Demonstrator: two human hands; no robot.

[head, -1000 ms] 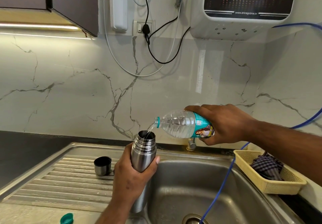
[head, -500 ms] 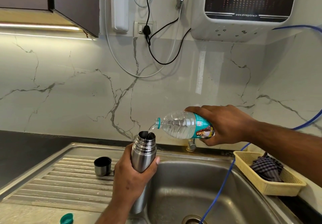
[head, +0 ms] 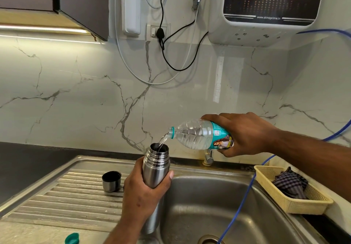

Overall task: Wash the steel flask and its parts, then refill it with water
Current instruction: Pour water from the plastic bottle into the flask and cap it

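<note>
Above the sink (head: 209, 202), our left hand (head: 144, 196) curls round the upright steel flask (head: 155, 169) while our right hand (head: 245, 133) grips the tilted plastic bottle (head: 197, 134). Nothing has shifted since a second ago and water still streams in, so we judge the refill under way.

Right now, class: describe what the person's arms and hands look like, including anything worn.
The left forearm and right forearm are bare to the frame edge; no sleeve shows. The left hand and right hand wear no gloves, and no watch, bracelet or ring is visible. The left thumbnail is short and unpainted.
</note>
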